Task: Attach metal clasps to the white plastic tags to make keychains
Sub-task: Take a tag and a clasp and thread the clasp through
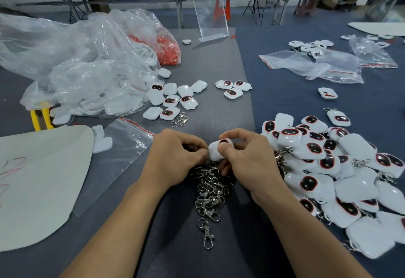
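Here, on the grey surface (219,58), a big clear bag of white tags (76,58) lies up and left of the pile of metal clasps (210,190), with a heap of finished keychains (339,168) just right of that pile. Directly above the pile, the right hand (247,159) pinches a white plastic tag (217,149) in its fingers; the left hand (173,157), fingers curled, pinches the tag's left edge

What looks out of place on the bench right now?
A lone tag lies on the blue mat, apart from the finished pile. Its face shows a red streak instead of the usual dark oval, possibly a defect. Another stray tag sits far back by the clear stand.
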A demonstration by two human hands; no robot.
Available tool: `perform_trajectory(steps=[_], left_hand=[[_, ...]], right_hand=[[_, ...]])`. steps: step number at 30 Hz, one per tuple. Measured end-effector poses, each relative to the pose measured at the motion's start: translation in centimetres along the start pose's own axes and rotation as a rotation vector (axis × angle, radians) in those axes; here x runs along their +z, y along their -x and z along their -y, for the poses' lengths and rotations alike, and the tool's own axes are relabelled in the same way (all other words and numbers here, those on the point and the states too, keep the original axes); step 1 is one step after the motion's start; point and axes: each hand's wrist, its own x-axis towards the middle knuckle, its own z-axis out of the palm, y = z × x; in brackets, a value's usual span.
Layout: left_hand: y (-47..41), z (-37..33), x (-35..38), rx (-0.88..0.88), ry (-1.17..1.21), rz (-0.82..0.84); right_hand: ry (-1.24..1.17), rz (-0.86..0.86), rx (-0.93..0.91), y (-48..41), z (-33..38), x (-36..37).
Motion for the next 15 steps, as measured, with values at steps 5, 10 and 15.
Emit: perform_trajectory(steps=[5, 10, 15], left_hand=[[-0.2, 0.0, -0.7, -0.037, 0.192, -0.063], [-0.1, -0.9, -0.4, -0.148, 0.518, 0.098], [0.2, -1.5, 0.0, -0.123, 0.582, 0.094]], right_hand=[[-0.237, 0.011, 0.126, -0.5, 0.5, -0.9], [-0.410, 0.087, 0.260, -0.6, 1.3, -1.7], [-0.447, 0.139, 0.299, -0.5, 1.5, -1.8]])
